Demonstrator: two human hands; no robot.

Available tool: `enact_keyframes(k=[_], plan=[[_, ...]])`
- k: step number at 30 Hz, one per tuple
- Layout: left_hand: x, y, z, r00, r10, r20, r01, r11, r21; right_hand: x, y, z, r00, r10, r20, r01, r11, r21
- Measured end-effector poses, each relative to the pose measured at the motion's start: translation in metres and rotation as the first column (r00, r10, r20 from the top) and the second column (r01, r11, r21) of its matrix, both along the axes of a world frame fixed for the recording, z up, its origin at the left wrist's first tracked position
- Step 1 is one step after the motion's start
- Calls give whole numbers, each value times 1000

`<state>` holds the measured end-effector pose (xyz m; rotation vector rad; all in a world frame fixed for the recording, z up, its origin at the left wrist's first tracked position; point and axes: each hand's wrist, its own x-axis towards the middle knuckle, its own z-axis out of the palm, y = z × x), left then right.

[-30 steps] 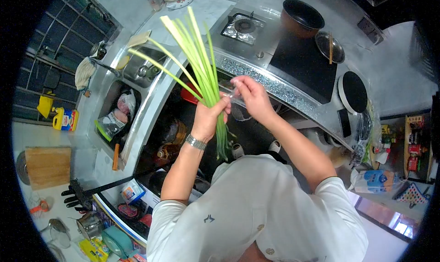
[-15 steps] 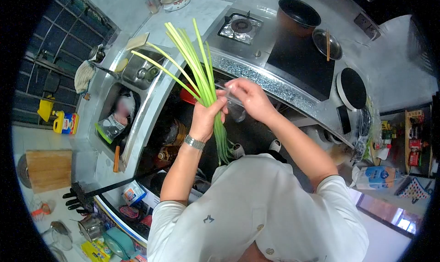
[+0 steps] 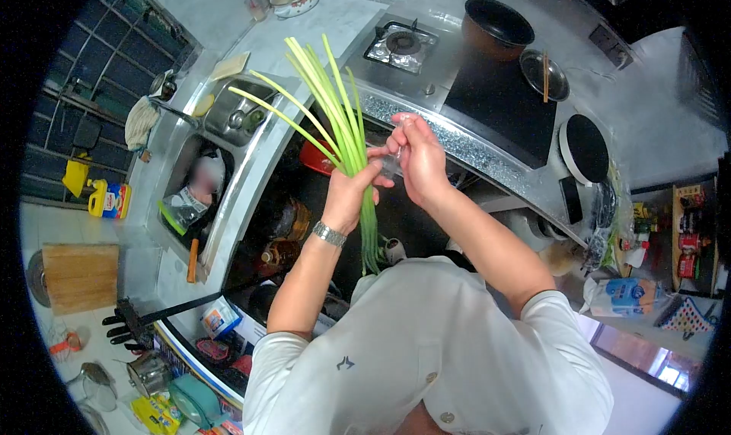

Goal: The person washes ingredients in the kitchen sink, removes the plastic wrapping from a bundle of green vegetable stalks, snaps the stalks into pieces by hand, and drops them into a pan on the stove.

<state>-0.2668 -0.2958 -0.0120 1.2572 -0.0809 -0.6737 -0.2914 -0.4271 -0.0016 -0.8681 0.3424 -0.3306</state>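
My left hand (image 3: 352, 193) is wrapped round a bunch of long green stalks (image 3: 340, 123), pale ends up and darker leaves hanging below the fist. Just right of it, my right hand (image 3: 418, 157) has its fingers pinched on a thin clear plastic piece (image 3: 391, 163), which spans the gap between both hands beside the stalks. Two stalks lean out to the left, over the edge of the sink.
Behind the hands are the gas burner (image 3: 402, 45), a dark pot (image 3: 499, 28) and a lid with chopsticks (image 3: 544, 77). At the left, the sink (image 3: 242, 113) holds bagged food (image 3: 199, 191); a cutting board (image 3: 80, 278) stands farther left.
My right hand has lifted slightly and turned, its fingers now pointing up, with the clear plastic stretched toward the left hand. The stalks have shifted slightly to the right.
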Motion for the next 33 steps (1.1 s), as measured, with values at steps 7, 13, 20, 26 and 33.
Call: enact_keyframes(k=[7, 13, 20, 26, 33], plan=[[-1, -2, -7, 997, -64, 37, 63, 998, 21, 8, -13, -11, 999, 42, 19, -37, 974, -222], [8, 1, -6, 996, 29, 81, -26, 999, -31, -16, -17, -29, 991, 122, -52, -113, 564, -818], [14, 2, -10, 995, 37, 96, -33, 998, -45, -18, -20, -18, 990, 138, 4, -44, 342, -938], [10, 0, -3, 994, 81, 69, -82, 997, 5, -5, -22, -33, 999, 19, 46, 18, 731, -683], [9, -3, -13, 997, 23, 71, -25, 1000, 19, 2, -4, -7, 989, 125, -81, -128, 991, -29]])
